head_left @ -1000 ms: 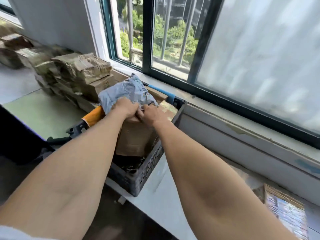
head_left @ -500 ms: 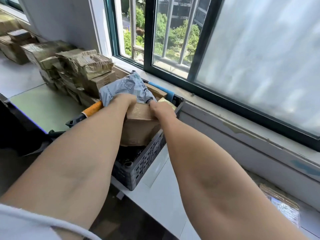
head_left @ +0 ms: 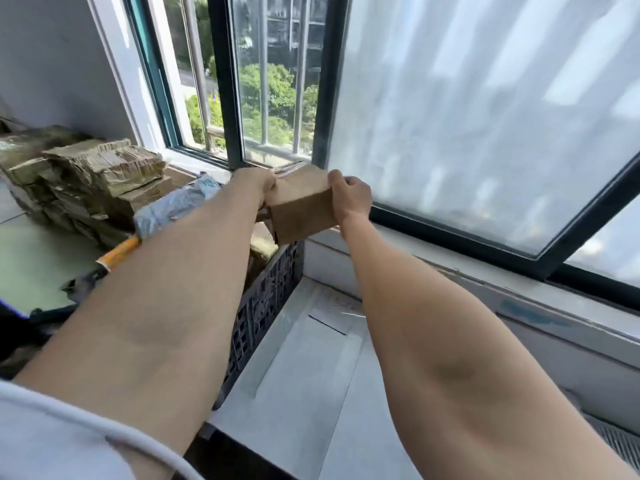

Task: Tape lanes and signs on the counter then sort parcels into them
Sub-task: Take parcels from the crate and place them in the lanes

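A brown cardboard parcel [head_left: 301,207] is lifted above the dark plastic crate [head_left: 266,303]. My left hand [head_left: 254,185] grips its left side and my right hand [head_left: 349,197] grips its right side, fingers curled over the top edge. A grey plastic mailer [head_left: 173,206] lies on the crate's left part, half hidden by my left forearm. More brown parcels sit low inside the crate [head_left: 261,251]. On the white counter [head_left: 311,393] to the right of the crate lie a taped sheet [head_left: 337,308] and pale tape strips.
A stack of taped cardboard parcels [head_left: 93,178] stands on the counter at the left by the wall. An orange-handled tool [head_left: 116,254] lies beside the crate. The window frame [head_left: 450,237] and sill run close behind the parcel. A green surface [head_left: 31,258] lies at the left.
Both hands have lifted the brown parcel up out of the crate and toward the right. The grey mailer stayed behind on the crate. My view has tilted upward.
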